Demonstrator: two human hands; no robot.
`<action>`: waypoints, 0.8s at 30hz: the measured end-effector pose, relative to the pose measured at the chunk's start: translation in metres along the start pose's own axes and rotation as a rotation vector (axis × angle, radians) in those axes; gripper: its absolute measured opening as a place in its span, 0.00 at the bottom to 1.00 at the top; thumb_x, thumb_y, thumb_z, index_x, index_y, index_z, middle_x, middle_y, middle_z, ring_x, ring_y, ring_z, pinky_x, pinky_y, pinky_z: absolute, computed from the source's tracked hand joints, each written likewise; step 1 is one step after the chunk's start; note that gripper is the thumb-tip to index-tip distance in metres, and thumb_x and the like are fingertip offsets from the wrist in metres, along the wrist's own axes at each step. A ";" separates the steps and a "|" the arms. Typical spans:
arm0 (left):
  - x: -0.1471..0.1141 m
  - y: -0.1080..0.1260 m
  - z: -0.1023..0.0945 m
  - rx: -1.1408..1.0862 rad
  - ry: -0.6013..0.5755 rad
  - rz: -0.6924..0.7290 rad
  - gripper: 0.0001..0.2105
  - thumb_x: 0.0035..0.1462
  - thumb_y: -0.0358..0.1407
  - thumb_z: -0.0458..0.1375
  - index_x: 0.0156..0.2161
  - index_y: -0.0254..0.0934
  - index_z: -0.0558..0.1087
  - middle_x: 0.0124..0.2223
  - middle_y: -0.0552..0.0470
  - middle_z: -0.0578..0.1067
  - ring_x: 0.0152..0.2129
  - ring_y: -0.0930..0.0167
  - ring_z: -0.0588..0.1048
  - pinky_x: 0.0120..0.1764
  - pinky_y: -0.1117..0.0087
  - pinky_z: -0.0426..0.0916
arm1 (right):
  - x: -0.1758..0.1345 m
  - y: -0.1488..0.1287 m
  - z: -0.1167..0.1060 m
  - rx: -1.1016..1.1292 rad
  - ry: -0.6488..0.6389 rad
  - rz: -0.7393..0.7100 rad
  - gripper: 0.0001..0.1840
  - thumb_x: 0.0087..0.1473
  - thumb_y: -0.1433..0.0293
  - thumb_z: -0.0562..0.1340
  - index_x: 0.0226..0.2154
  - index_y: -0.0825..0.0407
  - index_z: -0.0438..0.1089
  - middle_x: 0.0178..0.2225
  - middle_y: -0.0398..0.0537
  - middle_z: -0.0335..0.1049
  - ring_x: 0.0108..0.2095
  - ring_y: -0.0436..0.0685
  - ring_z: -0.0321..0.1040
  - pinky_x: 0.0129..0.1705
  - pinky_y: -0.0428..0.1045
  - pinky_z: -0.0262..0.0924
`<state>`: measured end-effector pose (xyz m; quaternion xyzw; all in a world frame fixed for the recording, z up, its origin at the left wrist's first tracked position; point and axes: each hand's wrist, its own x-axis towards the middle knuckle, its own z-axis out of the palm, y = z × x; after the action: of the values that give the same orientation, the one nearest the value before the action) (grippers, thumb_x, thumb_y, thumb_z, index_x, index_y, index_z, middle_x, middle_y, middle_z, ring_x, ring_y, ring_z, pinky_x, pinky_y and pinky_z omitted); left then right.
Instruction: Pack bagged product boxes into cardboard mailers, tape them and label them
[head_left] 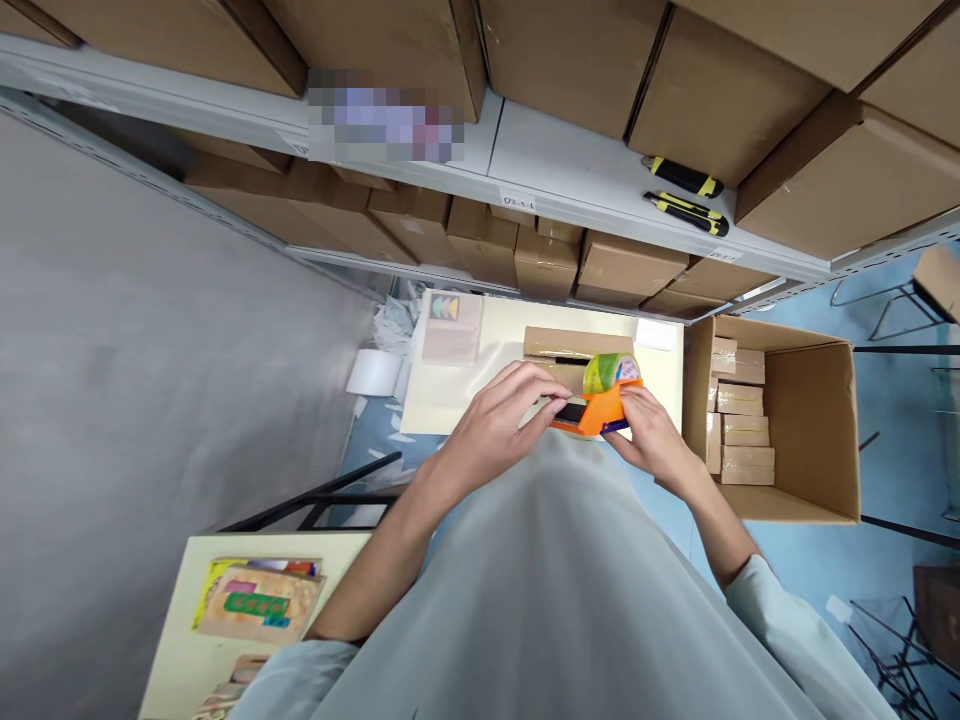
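An orange tape dispenser (594, 411) with a roll of tape (604, 372) in a yellow-green core is held over the table's front edge. My right hand (656, 435) grips its right end. At its dark front end, the thumb and fingertips of my left hand (504, 418) are closed; whether they pinch the tape's loose end cannot be made out. Just behind lies a flat brown carton (577, 343), partly covered by the roll and my hands.
A large open cardboard box (814, 415) with several small cartons stands right of the table (495, 320). Above the table runs a shelf (570, 150) with boxes and two utility knives (686, 178). Packets (255, 605) lie on a side table at lower left; a grey wall is on the left.
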<state>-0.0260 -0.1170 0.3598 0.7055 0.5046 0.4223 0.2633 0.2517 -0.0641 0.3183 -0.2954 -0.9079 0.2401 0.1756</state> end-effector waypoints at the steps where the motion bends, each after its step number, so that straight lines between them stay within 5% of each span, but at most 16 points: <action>1: 0.000 -0.001 0.001 -0.008 0.010 -0.005 0.05 0.74 0.35 0.59 0.47 0.41 0.78 0.41 0.50 0.80 0.41 0.68 0.79 0.45 0.65 0.74 | 0.000 0.000 0.000 0.009 -0.008 0.006 0.14 0.71 0.61 0.62 0.54 0.49 0.69 0.46 0.58 0.79 0.50 0.70 0.75 0.53 0.68 0.73; 7: -0.005 -0.004 0.005 -0.072 -0.007 -0.139 0.07 0.75 0.36 0.56 0.43 0.40 0.76 0.41 0.50 0.79 0.39 0.69 0.77 0.44 0.67 0.73 | 0.003 -0.005 0.003 0.057 -0.076 0.117 0.16 0.70 0.55 0.64 0.49 0.49 0.72 0.44 0.58 0.80 0.49 0.70 0.76 0.52 0.64 0.73; 13: -0.015 -0.016 0.003 -0.214 -0.108 -0.434 0.12 0.74 0.44 0.55 0.42 0.40 0.76 0.41 0.50 0.79 0.37 0.69 0.76 0.41 0.69 0.71 | 0.009 -0.014 0.008 0.101 -0.226 0.323 0.27 0.64 0.43 0.67 0.48 0.48 0.75 0.47 0.57 0.82 0.47 0.69 0.79 0.48 0.59 0.72; 18: -0.020 -0.036 0.007 -0.420 -0.154 -0.668 0.19 0.67 0.54 0.58 0.40 0.38 0.76 0.37 0.51 0.79 0.30 0.70 0.74 0.35 0.69 0.71 | 0.021 -0.024 -0.005 0.155 -0.478 0.489 0.28 0.65 0.41 0.63 0.46 0.48 0.76 0.33 0.47 0.79 0.32 0.62 0.75 0.35 0.51 0.63; 24: -0.020 -0.050 0.007 -0.583 -0.172 -0.721 0.22 0.60 0.57 0.63 0.38 0.37 0.76 0.38 0.49 0.78 0.28 0.70 0.74 0.34 0.67 0.73 | 0.033 -0.019 -0.028 0.261 -0.621 0.521 0.30 0.64 0.39 0.61 0.39 0.48 0.76 0.28 0.43 0.76 0.28 0.56 0.68 0.32 0.48 0.56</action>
<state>-0.0466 -0.1179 0.3099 0.4141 0.5542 0.3680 0.6213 0.2311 -0.0475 0.3575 -0.4040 -0.7748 0.4667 -0.1367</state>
